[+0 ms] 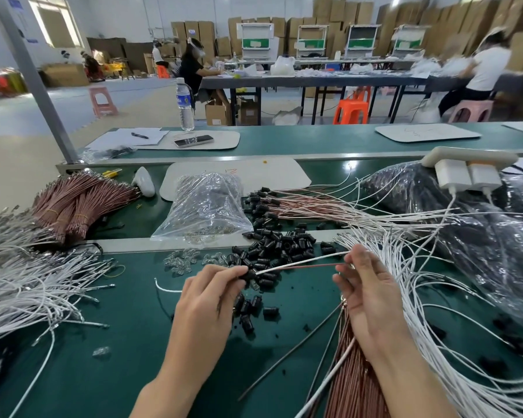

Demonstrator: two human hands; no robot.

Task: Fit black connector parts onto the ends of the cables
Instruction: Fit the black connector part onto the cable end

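My left hand [207,300] pinches a black connector part [248,276] at the left ends of a white cable [302,260] and a red-brown cable [311,267]. My right hand [366,294] pinches the same two cables further to the right, near the thumb and forefinger. Between and behind my hands lies a heap of loose black connector parts [272,248] on the green bench. More black parts [248,309] lie under my left hand. A bundle of red-brown cables [354,381] runs under my right wrist.
White cables [27,291] are heaped at the left and fan out at the right [435,312]. Finished cables with black ends [284,203] lie behind the heap. A clear plastic bag [206,203], dark bags [480,224], clear small parts [178,262] and a power strip [465,159] stand around.
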